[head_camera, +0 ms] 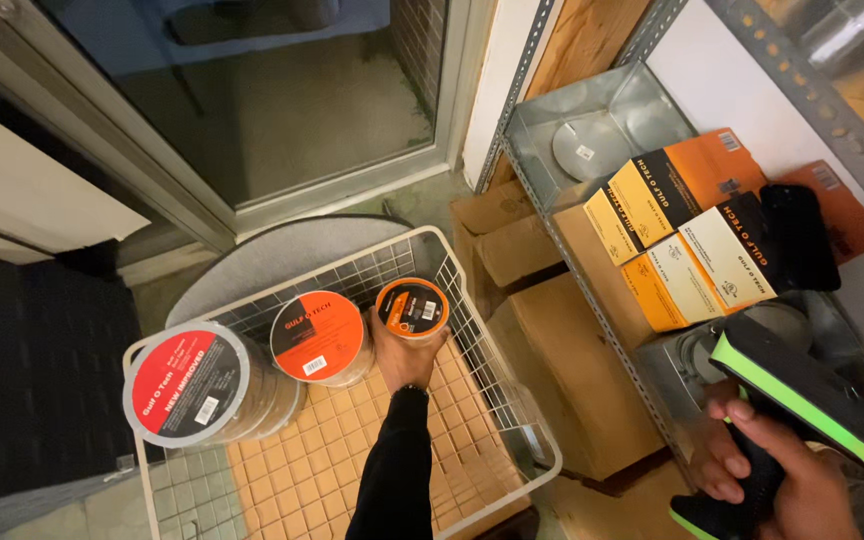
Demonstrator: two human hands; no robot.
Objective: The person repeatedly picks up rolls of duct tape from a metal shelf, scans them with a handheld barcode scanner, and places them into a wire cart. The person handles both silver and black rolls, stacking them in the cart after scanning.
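The small stack of tape rolls (pixel 412 310), wrapped in clear film with an orange and black round label on top, stands in the white wire basket (pixel 497 375), near its far right wall. The left hand (pixel 404 358) closes around its lower side, fingers wrapped about the curved wall. The stack looks stiff and rather light, but the film is probably slippery, so a grip around the middle seems safest. Just beside it stands a medium stack of rolls (pixel 318 338), then a large stack (pixel 197 385). The right hand (pixel 772 480) grasps a black and green handheld scanner (pixel 787 395) before the metal shelf (pixel 592 300) with orange boxes (pixel 677 225).
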